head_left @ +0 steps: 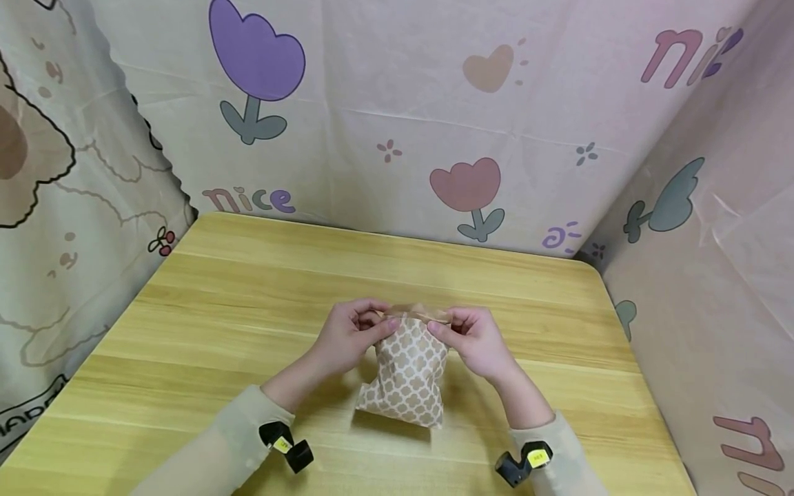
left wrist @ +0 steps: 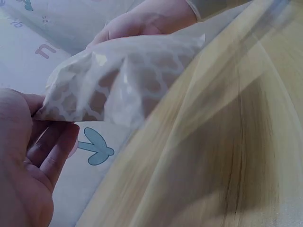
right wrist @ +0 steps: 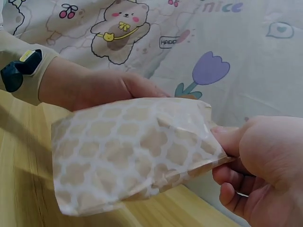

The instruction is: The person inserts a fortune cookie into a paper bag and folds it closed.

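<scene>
A brown paper bag (head_left: 411, 368) with a white lattice pattern stands between both hands, its top edge farthest from the person. My left hand (head_left: 350, 334) pinches the top left corner between thumb and fingers. At the top right corner, my right hand (head_left: 474, 339) pinches the bag the same way. Plain brown paper shows along the top between the two thumbs. In the left wrist view the bag (left wrist: 142, 78) has creased sides. The right wrist view shows the broad patterned face of the bag (right wrist: 118, 151); its inside is hidden.
The wooden table (head_left: 248, 275) spreads under the bag and both forearms. Printed curtains (head_left: 372, 83) hang behind and at both sides of it. A small black camera (head_left: 288, 446) sits on the left wrist, another camera (head_left: 524, 463) on the right.
</scene>
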Demonstrator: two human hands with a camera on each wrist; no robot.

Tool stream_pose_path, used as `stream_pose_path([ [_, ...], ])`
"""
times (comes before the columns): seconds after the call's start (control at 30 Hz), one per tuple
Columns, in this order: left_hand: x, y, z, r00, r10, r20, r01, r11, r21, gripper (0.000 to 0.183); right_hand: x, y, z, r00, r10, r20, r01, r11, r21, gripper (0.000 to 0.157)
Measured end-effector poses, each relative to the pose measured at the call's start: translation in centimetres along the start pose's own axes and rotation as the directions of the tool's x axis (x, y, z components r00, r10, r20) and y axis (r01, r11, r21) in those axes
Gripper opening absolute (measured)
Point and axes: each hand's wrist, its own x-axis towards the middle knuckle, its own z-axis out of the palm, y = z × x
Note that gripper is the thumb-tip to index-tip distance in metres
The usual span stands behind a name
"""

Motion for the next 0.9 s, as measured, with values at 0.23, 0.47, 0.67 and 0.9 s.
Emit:
stream_pose_path([
  [0.23, 0.1, 0.9, 0.1, 0.994, -0.047, 0.100, 0.049, 0.999, -0.014, 0.027, -0.1, -0.6, 0.2, 1.000, -0.029, -0.007, 0.029, 0.998, -0.055, 0.011],
  [0.47, 0.0, 1.7, 0.6, 0.998, -0.056, 0.022, 0.055, 0.998, 0.043, 0.019, -0.5, -1.6, 0.8, 0.997, -0.073, -0.015, 0.071, 0.992, -0.107, 0.014],
  [0.67, -0.1, 1.8, 0.8, 0.999, 0.017, -0.052, -0.017, 1.000, 0.005, 0.008, -1.1, -1.4, 1.2, 0.990, -0.141, 0.005, 0.141, 0.989, -0.048, 0.020],
  [0.9, -0.1, 2.1, 1.1, 0.958, 0.285, -0.024, -0.285, 0.958, -0.014, 0.016, -1.9, -1.3, 1.9, 0.967, -0.253, 0.026, 0.254, 0.967, -0.032, 0.037],
])
